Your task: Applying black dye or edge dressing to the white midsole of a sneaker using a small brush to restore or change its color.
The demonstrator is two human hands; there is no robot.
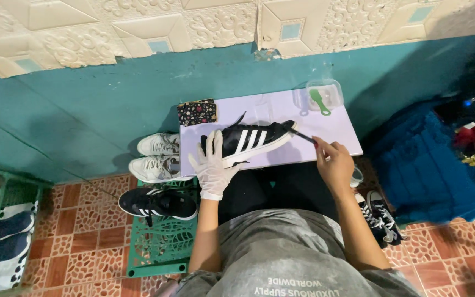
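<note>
A black sneaker with white stripes (254, 138) lies on a small lilac table (336, 129), its toe pointing right. My left hand (213, 165), in a white glove, grips the sneaker at its heel end. My right hand (332, 159), bare, holds a thin dark tool (301, 135) whose tip touches the sneaker's toe. A dark patterned cloth (197, 111) lies on the table's far left corner. At the far right corner stands a clear plastic tub (324, 94) with a green brush (320, 102) in it.
A pair of white sneakers (158, 157) sits on the floor left of the table. A black sneaker (158, 202) rests on a green plastic crate (160, 242). Dark sneakers (379, 215) lie at the right. A green crate with shoes (1, 231) stands at far left. A teal wall is behind.
</note>
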